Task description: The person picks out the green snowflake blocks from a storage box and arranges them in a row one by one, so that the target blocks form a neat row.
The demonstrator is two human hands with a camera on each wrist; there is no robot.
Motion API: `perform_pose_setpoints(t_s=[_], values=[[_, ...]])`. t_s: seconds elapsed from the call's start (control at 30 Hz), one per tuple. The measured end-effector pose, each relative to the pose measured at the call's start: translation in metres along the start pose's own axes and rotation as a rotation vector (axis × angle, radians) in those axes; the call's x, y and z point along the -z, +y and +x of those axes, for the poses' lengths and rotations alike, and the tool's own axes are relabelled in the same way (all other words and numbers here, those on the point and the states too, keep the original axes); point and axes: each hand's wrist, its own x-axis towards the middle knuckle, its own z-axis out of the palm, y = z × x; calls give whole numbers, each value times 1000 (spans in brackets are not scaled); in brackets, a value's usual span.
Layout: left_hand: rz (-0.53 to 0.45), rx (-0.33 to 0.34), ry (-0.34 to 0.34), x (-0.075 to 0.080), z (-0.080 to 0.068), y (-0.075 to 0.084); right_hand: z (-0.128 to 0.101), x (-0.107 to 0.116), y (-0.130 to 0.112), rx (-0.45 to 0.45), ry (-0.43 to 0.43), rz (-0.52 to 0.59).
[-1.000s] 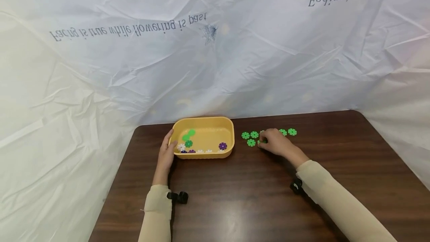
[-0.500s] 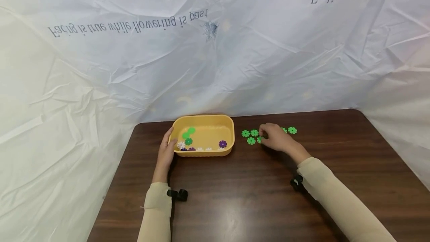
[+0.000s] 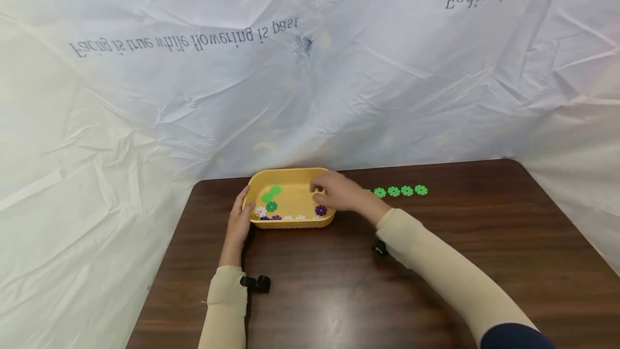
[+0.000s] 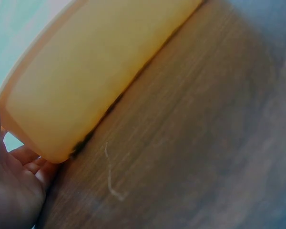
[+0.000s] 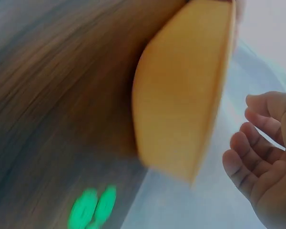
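A shallow yellow plastic bin [image 3: 290, 224] stands near the table's back edge. My left hand [image 3: 238, 222] grips its left end, thumb over the rim and fingers along the outside; the left wrist view shows these fingers against the bin wall [image 4: 76, 81]. Over the bin's right end hovers my right hand [image 3: 339, 192], its fingers loosely bent with nothing visible between them in the right wrist view. Inside the bin lie notched snowflake discs: a purple disc [image 3: 321, 210] below the right fingers, a dark green disc [image 3: 271, 206], light green discs [image 3: 275, 190] and several white discs [image 3: 261, 211].
Light green snowflake discs [image 3: 394, 191] form a row on the brown wooden table [image 3: 310, 273], right of the bin; the right hand and forearm hide part of this group. A wrinkled white sheet [image 3: 310, 101] with printed writing hangs behind the table.
My right hand has left the green discs on the table and moved left over the bin. The left hand keeps its grip, and the bin stays in place.
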Motion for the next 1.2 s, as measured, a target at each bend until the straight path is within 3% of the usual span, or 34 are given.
perform_pose_setpoints(t_s=[0.1,0.23,0.47,0.63,0.8,1.0,1.2], values=[[9,4,-4,-1,1,-2,23,-18,-9,26,-105,13],[-8,-11,-12,-2,9,-9,47,-40,-19,-17,-220,17],[-26,-62,13,-7,25,-28,71,-63,-29,-76,-301,-117],[-25,-80,20,-10,24,-31,70,-70,-28,-117,-295,-162],[-46,-80,20,-8,20,-32,62,-69,-22,-137,-229,-115],[-41,-76,17,-4,15,-33,57,-69,-15,-169,-218,-55],[-39,-79,23,-2,18,-34,60,-68,-14,-131,-208,-95]])
